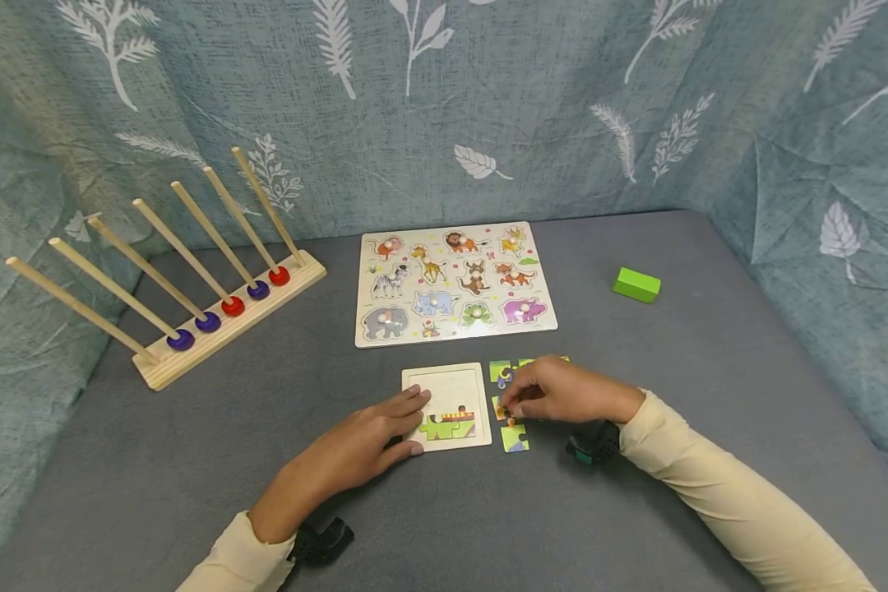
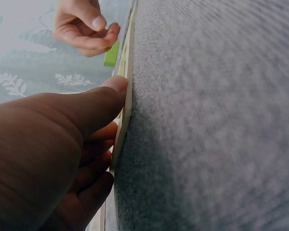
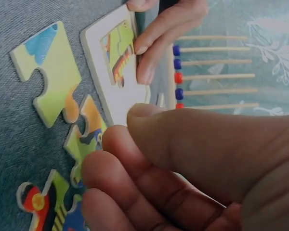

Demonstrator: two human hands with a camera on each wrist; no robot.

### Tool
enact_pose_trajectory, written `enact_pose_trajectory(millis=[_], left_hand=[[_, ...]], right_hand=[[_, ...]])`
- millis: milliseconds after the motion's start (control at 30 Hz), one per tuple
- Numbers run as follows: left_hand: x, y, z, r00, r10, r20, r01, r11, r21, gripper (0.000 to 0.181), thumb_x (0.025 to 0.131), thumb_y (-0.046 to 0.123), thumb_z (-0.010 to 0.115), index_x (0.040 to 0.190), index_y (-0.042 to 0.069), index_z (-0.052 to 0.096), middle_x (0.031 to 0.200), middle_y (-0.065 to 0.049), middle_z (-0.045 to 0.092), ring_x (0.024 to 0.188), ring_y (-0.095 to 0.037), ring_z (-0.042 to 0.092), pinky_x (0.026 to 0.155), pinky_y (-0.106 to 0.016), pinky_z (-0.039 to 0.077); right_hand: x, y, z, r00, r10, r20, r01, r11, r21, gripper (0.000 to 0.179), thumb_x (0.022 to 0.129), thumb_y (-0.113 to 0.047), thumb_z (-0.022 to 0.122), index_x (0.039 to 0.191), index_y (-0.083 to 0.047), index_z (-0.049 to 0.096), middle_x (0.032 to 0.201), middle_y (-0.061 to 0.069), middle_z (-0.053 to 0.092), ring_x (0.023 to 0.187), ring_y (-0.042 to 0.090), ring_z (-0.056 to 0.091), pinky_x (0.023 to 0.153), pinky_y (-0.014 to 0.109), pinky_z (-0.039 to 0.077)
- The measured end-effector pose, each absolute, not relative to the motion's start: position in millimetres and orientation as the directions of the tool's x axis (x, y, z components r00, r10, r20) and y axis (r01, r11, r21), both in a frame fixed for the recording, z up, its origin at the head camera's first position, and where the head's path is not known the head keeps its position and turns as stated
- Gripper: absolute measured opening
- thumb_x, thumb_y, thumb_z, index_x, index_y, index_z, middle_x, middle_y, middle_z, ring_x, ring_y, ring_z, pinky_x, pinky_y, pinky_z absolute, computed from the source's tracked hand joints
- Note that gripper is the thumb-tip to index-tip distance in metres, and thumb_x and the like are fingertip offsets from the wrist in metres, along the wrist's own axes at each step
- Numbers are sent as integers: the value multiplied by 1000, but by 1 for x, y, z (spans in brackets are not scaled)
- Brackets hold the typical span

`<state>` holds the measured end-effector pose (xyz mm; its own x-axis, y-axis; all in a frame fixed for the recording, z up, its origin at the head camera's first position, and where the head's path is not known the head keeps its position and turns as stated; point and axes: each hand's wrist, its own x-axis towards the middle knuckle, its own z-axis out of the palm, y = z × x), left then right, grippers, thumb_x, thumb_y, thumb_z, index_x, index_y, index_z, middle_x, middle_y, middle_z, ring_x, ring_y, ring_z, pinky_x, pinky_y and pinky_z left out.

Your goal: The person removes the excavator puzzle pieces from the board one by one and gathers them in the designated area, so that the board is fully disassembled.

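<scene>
My left hand [image 1: 366,436] rests on the left side of a small wooden puzzle tray [image 1: 444,378], thumb at its front edge and fingers over its left rim. Inside the tray, joined jigsaw pieces [image 1: 447,429] fill the lower part. Just right of the tray, my right hand [image 1: 566,388] hovers over loose jigsaw pieces, fingers loosely bent with nothing visible between them. Its fingertips [image 3: 98,166] are close above a piece with orange and dark printing [image 3: 92,115]. A green and blue piece [image 3: 58,74] lies nearby; other pieces are partly hidden beneath the hand.
Behind the tray lies an animal peg puzzle board [image 1: 451,279]. A wooden rack [image 1: 229,333] with upright dowels and red and purple beads stands at the left. A green block [image 1: 636,284] sits at the right. Patterned cloth [image 1: 444,115] hangs along the back.
</scene>
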<state>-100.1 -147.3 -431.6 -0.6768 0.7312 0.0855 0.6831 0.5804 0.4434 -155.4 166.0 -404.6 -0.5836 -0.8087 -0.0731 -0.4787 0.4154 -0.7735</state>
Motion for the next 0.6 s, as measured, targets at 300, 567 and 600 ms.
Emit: enact_pose_trajectory(millis=[300,567,600], left_hand=[[-100,-147,-431,-674,734,85,686,580,440,48,94,22,67,133,-5,57,147,-16,44,138,-31,35,105,-45,38],[-101,-147,-431,-675,735,71,689,592,420,47,95,24,65,132,-4,58,147,-15,43,138,-31,36,104,-46,39],[-101,-147,-431,-674,736,71,689,591,419,47,95,24,65,133,-3,58,147,-15,43,138,-31,36,104,-46,39]], right_hand=[[-156,147,-402,-573,-819,-34,-534,405,-742,15,90,-1,67,104,-1,73,93,0,69,79,3,59,72,24,52],[-152,123,-406,-541,-840,-34,-526,370,-766,19,92,-2,65,109,-1,72,100,0,69,80,2,59,72,23,52],[-151,121,-408,-541,-841,-25,-533,366,-763,19,92,-2,65,110,-2,71,100,0,69,79,2,59,71,23,51]])
